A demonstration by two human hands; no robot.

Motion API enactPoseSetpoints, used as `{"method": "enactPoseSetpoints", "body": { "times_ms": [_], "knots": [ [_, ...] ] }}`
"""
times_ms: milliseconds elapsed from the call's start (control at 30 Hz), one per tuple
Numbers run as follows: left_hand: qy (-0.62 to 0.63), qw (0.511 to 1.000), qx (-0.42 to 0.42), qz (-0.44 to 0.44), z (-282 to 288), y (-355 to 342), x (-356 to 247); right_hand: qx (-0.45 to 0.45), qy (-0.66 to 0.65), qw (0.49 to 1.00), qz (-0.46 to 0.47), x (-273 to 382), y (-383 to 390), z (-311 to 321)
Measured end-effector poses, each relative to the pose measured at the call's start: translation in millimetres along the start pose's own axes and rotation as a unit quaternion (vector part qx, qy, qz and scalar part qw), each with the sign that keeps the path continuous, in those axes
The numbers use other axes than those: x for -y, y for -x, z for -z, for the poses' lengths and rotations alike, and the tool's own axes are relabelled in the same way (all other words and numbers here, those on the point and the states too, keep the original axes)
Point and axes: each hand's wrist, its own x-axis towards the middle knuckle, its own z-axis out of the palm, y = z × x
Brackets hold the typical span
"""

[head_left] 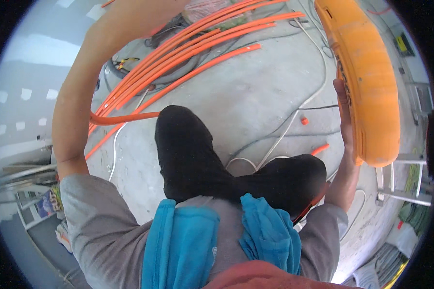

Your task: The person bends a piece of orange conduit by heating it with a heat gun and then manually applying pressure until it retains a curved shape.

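A large orange-yellow hard plastic case (pixel 371 86) is raised at the right, its long rounded side facing me. My right hand (pixel 345 108) grips its lower left side, with fingers lying along the plastic; the far side of the case hides part of the grip. My left arm reaches up and over at the upper left, and its hand is cut off by the top edge. Beneath that arm several long orange pipes (pixel 173 60) lie in a loose bundle on the concrete floor (pixel 260 91).
White and dark cables (pixel 318 91) wind across the floor. A small orange fitting (pixel 304 121) and a short orange pipe piece (pixel 320 149) lie near my right knee. Yellow-handled pliers (pixel 125 62) sit by the pipes. A metal ladder (pixel 405 195) stands at the right.
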Motion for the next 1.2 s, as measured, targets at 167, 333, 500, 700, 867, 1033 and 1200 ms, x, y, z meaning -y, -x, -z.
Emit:
{"method": "enactPoseSetpoints", "body": {
  "times_ms": [167,333,500,700,867,1033,1200],
  "knots": [
    [-0.037,0.997,-0.048,-0.048,-18.2,26.5,39.8,0.050,-0.027,0.998,-0.012,-9.5,-11.7,-24.5],
    [-0.019,0.994,0.017,0.105,-24.6,63.5,66.3,0.118,-0.053,0.991,-0.039,-19.3,-15.4,-61.4],
    [-0.077,0.982,-0.165,0.045,-68.4,119.5,94.3,0.178,-0.087,0.977,-0.077,-34.5,-16.5,-94.1],
    [-0.015,0.976,-0.102,0.193,-63.3,152.5,66.6,0.195,-0.100,0.967,-0.127,-48.3,-10.2,-104.5],
    [-0.021,0.968,-0.174,0.179,-67.0,153.6,63.8,0.184,-0.102,0.965,-0.157,-40.6,0.3,-103.1],
    [0.026,0.973,-0.160,0.165,-58.7,147.9,61.8,0.184,-0.157,0.955,-0.170,-27.5,4.5,-117.9],
    [0.046,0.970,-0.133,0.196,-61.8,144.5,50.1,0.203,-0.398,0.888,0.108,-52.1,-9.9,-131.1]
  ]
}}
